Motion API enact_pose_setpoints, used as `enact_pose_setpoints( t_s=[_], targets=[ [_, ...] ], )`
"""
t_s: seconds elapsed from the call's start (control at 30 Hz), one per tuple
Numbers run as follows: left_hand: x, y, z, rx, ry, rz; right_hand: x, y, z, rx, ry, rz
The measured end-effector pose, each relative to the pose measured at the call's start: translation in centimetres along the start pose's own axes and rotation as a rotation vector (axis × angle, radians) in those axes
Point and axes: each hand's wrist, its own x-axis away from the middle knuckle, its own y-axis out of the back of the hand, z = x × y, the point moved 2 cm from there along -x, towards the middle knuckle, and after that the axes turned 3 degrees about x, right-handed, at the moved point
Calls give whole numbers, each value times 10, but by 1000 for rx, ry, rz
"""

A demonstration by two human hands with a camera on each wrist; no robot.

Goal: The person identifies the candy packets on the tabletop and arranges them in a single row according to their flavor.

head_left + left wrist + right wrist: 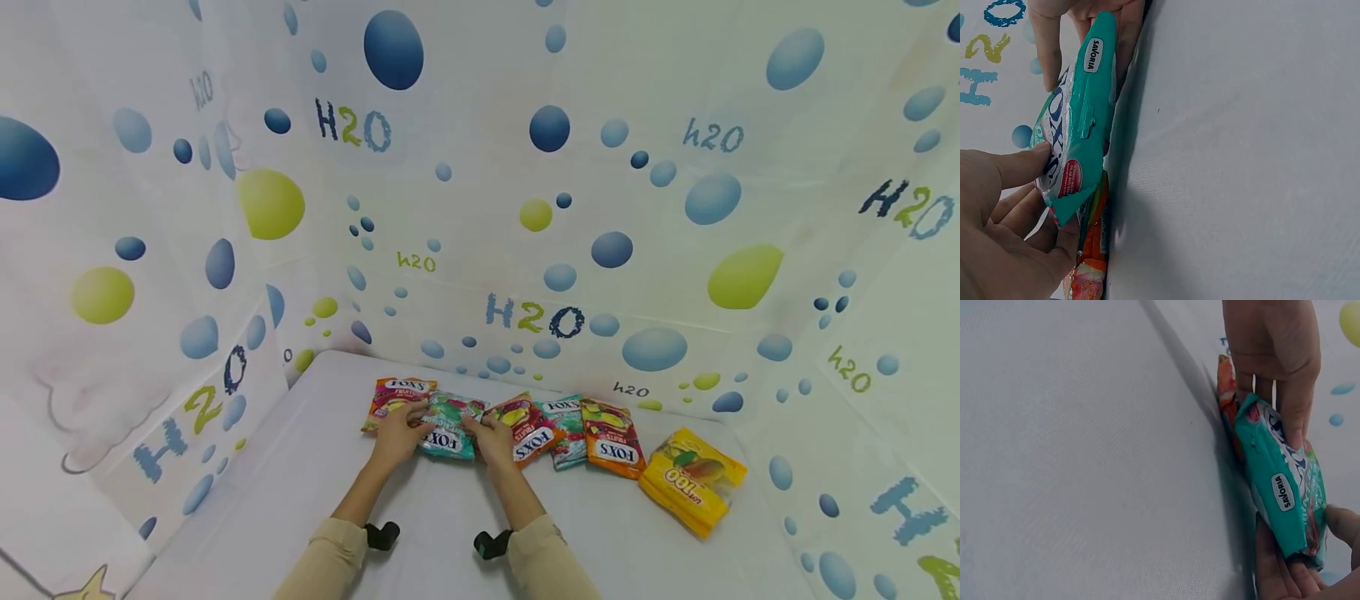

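Note:
A teal Fox's candy bag (pixel 452 423) is held between both hands in the head view. My left hand (pixel 399 435) pinches one end, its thumb on the printed face and its fingers underneath. At the other end my right hand (pixel 491 442) grips it the same way. Both wrist views show the teal bag (pixel 1088 119) tilted, its Savoria edge facing the cameras. Beside the left hand lies a red-orange Fox's fruits bag (pixel 405 390), partly covered by that hand. Another red-orange Fox's bag (pixel 534 429) lies just past the right hand.
To the right, a second teal Fox's bag (pixel 567 433) lies partly under an orange-red Fox's bag (pixel 613 439). A yellow bag (pixel 693 479) with a mango picture is farthest right. The white-covered table (pixel 435 542) meets a bubble-printed curtain (pixel 480 208) behind the bags.

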Motion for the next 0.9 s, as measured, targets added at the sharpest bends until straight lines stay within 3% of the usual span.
enact_pose_setpoints(
  t_s=[0.4, 0.57, 0.9],
  targets=[
    [12, 12, -6, 32, 9, -34, 7, -4, 1, -108, -66, 28],
    [20, 18, -8, 71, 17, -42, 11, -6, 1, -114, -63, 53],
    [30, 28, -3, 58, 26, -59, 20, -14, -3, -123, -72, 75]
  ],
)
